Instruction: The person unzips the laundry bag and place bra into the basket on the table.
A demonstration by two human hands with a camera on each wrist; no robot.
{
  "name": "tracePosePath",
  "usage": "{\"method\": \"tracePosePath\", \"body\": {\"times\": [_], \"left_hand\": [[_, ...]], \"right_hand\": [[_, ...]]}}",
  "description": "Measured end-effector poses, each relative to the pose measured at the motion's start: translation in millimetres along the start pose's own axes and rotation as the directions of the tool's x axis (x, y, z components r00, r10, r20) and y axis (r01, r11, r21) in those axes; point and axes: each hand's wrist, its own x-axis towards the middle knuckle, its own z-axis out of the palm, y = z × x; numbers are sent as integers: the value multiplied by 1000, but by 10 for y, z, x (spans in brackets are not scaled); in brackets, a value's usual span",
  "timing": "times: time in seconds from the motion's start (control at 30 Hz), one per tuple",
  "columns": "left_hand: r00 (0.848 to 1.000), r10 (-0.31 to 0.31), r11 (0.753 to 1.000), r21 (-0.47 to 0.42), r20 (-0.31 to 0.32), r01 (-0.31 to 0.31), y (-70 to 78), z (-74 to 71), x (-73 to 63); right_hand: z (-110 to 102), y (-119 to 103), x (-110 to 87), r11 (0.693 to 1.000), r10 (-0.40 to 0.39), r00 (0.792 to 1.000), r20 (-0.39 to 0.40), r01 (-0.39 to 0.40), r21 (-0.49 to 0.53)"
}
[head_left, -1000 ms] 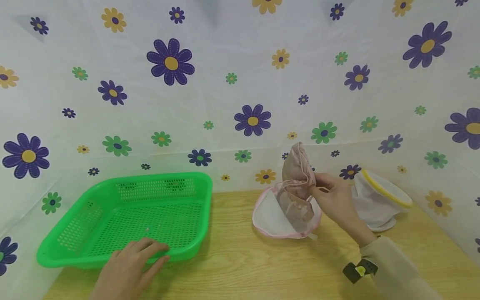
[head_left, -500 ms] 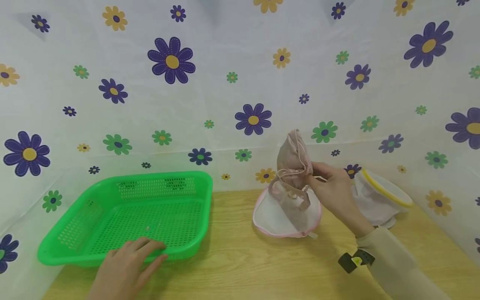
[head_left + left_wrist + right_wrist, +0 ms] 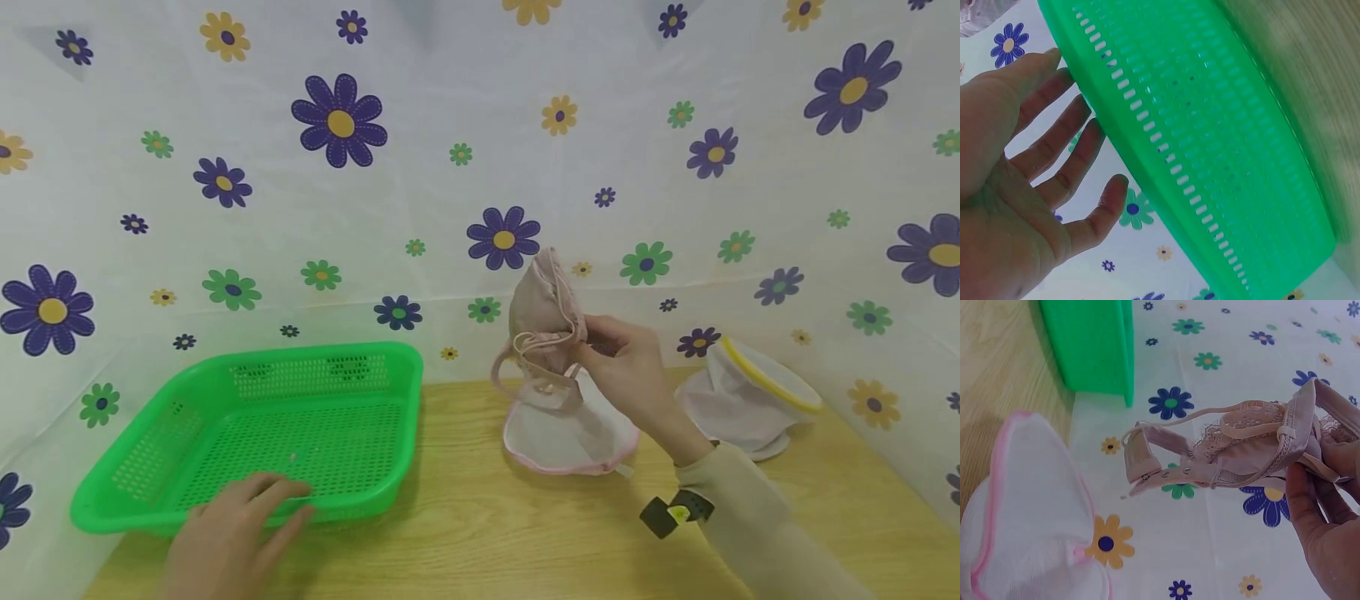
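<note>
My right hand (image 3: 626, 371) pinches a dusty-pink bra (image 3: 543, 308) between thumb and fingers. The bra is held up with its cups folded together; its straps and hook band hang below. Lace trim and metal hooks show on the bra (image 3: 1235, 450) in the right wrist view. Under it on the table lies a white mesh laundry bag (image 3: 562, 437) with pink edging, its mouth spread. At the near rim of a green plastic basket (image 3: 408, 417) is my left hand (image 3: 236, 533), fingers extended and slightly bent, fingertips right at the rim (image 3: 1122, 122).
Behind the right hand stands a second white mesh bag (image 3: 738, 408) with a yellow rim. A flowered sheet (image 3: 450, 208) rises behind and at both sides of the wooden table (image 3: 465, 517). A dark band (image 3: 675, 512) sits on the right sleeve.
My right hand has lifted the bra off the pink-edged bag and carried it up and to the left. The left hand has shifted slightly left along the basket rim.
</note>
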Motion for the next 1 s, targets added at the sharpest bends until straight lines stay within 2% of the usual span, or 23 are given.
{"method": "tracePosePath", "body": {"times": [0.1,0.2,0.3,0.4,0.63,0.83,1.0], "left_hand": [[994,64,998,5,-87,-64,-94,1,-18],[980,140,990,14,-141,-140,-195,21,-29],[966,196,980,19,-167,-196,-270,48,-49],[959,221,975,23,-179,-220,-302,69,-71],[980,142,990,1,-141,-143,-268,69,-88],[985,111,994,9,-133,-111,-238,61,-97],[990,77,997,14,-117,-76,-221,47,-108]], "right_hand": [[86,-34,24,1000,0,1000,19,-1,28],[182,-71,46,997,7,999,45,-10,71],[283,-102,66,995,15,997,70,-21,93],[381,-124,87,995,7,996,86,-15,94],[613,-175,124,989,-29,994,109,13,147],[837,-245,136,972,-18,990,142,-16,236],[1043,-302,144,969,-15,988,156,-24,247]]}}
